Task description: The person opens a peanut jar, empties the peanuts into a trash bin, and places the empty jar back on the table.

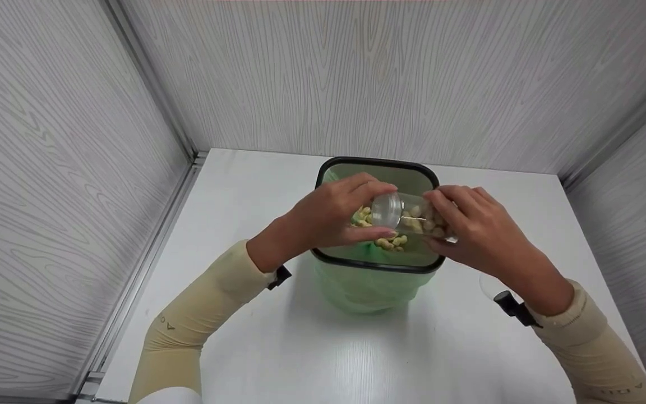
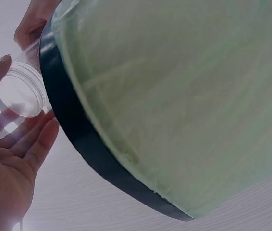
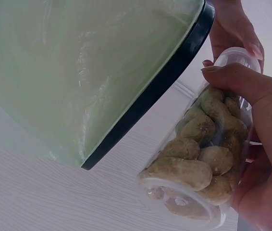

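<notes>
A clear plastic jar (image 1: 413,212) with unshelled peanuts (image 3: 193,139) inside lies nearly sideways over the bin opening. My right hand (image 1: 477,224) grips the jar's body near its base, thumb and fingers on opposite sides. At the other end my left hand (image 1: 340,210) holds the jar's clear ribbed end (image 2: 23,89) between thumb and fingers. I cannot tell whether a lid sits there. Below the jar stands a bin with a black rim (image 1: 379,266) and a green bag liner (image 1: 370,289). More peanuts (image 1: 393,243) lie inside it, partly hidden by the left hand and jar.
The bin stands on a white table (image 1: 345,359). A faint round clear object (image 1: 489,285) lies on the table by the right wrist, partly covered by the arm. Grey wood-grain panels (image 1: 356,73) enclose the back and both sides.
</notes>
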Action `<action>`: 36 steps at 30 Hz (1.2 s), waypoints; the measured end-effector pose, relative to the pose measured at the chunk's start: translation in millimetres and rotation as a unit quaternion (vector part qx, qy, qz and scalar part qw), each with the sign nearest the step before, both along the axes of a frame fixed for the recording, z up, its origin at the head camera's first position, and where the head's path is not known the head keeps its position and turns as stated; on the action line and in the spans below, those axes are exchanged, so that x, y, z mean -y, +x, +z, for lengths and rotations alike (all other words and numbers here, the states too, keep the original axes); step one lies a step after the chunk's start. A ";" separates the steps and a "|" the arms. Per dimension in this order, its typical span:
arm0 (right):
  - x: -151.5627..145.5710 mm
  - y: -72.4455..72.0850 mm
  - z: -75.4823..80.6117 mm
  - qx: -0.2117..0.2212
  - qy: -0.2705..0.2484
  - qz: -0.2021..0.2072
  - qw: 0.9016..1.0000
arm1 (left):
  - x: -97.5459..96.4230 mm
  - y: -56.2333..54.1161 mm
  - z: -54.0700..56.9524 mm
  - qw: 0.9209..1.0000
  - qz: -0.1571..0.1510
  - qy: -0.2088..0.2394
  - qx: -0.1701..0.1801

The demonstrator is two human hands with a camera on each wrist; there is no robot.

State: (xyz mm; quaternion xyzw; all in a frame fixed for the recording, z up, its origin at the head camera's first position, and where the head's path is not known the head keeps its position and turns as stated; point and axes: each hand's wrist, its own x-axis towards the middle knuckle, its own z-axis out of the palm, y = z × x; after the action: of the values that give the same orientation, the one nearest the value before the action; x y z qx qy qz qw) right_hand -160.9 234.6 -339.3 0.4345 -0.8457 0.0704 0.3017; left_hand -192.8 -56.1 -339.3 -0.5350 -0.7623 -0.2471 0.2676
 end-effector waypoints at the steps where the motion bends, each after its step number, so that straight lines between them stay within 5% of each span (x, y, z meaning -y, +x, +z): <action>1: -0.1 0.3 -0.1 0.001 0.005 -0.001 1.000 | -0.2 0.1 0.4 1.000 0.008 -0.004 0.001; 8: -0.6 -2.0 0.8 -0.002 0.004 -0.002 1.000 | 1.7 -1.5 0.7 1.000 0.009 -0.014 0.015; 20: 1.7 -3.1 -0.1 -0.015 -0.002 0.000 1.000 | 2.3 -0.9 -2.8 0.996 -0.057 -0.001 -0.068; 36: 6.0 -2.8 0.1 -0.017 0.000 0.013 1.000 | 2.0 2.3 0.1 1.000 0.024 -0.009 0.005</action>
State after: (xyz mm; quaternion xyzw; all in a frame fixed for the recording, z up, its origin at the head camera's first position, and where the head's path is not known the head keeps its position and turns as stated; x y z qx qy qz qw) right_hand -163.7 228.7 -339.2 0.4468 -0.8348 0.0668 0.3146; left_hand -190.5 -58.1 -339.2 -0.5177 -0.7785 -0.2362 0.2650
